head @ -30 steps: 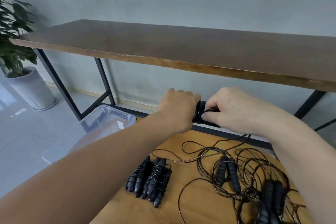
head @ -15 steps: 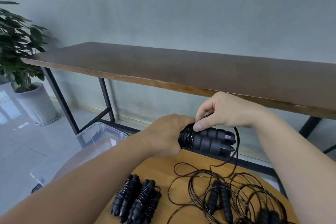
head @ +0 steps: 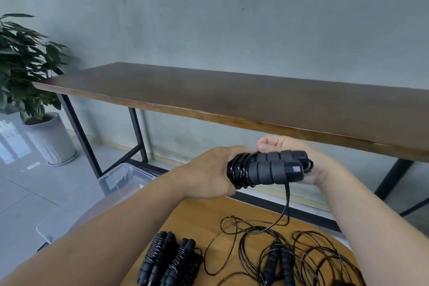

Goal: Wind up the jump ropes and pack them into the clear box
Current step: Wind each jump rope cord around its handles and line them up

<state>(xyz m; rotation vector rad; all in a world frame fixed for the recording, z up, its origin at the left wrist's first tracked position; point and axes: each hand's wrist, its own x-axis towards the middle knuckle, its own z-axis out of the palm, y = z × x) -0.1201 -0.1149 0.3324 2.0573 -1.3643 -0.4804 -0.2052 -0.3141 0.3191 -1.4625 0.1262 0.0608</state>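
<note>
My left hand (head: 210, 175) grips one end of a pair of black jump rope handles (head: 270, 168), where several turns of black cord are wound. My right hand (head: 301, 160) is behind the handles' other end, its fingers curled around them and the cord. The loose cord (head: 286, 206) hangs down to the round wooden table (head: 197, 216). Two wound ropes (head: 169, 260) lie on the table at the near left. A tangle of unwound ropes (head: 290, 258) lies to their right. The clear box (head: 123, 175) stands on the floor to the left, partly hidden by my left arm.
A long dark wooden table (head: 232, 93) on black metal legs stands against the grey wall behind my hands. A potted plant (head: 25, 76) in a white pot is at the far left on the tiled floor.
The view has tilted upward. My hands have lifted the handles, and more cord is wound on them. My right hand has moved from over the handles to behind their right end.
</note>
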